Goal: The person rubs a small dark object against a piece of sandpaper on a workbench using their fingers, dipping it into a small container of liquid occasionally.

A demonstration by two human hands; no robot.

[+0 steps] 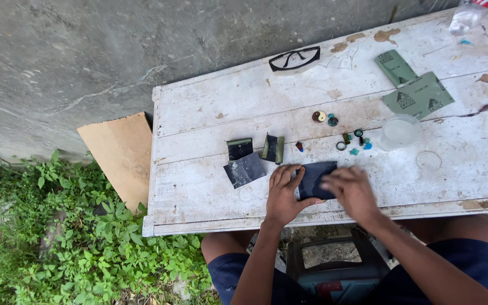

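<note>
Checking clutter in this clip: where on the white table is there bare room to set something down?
Bare: the table's left end, left of the dark sandpaper pieces, and the far strip between safety glasses and green sheets. Crowded: the middle, with small coloured pieces, plastic cup, and both hands on a dark sheet.

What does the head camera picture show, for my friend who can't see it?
A seated person presses a dark sheet of sandpaper flat on a worn white wooden table, left hand holding its edge and right hand on top. Nearby lie more dark sandpaper pieces, small coloured rings, a clear cup and safety glasses.
</note>
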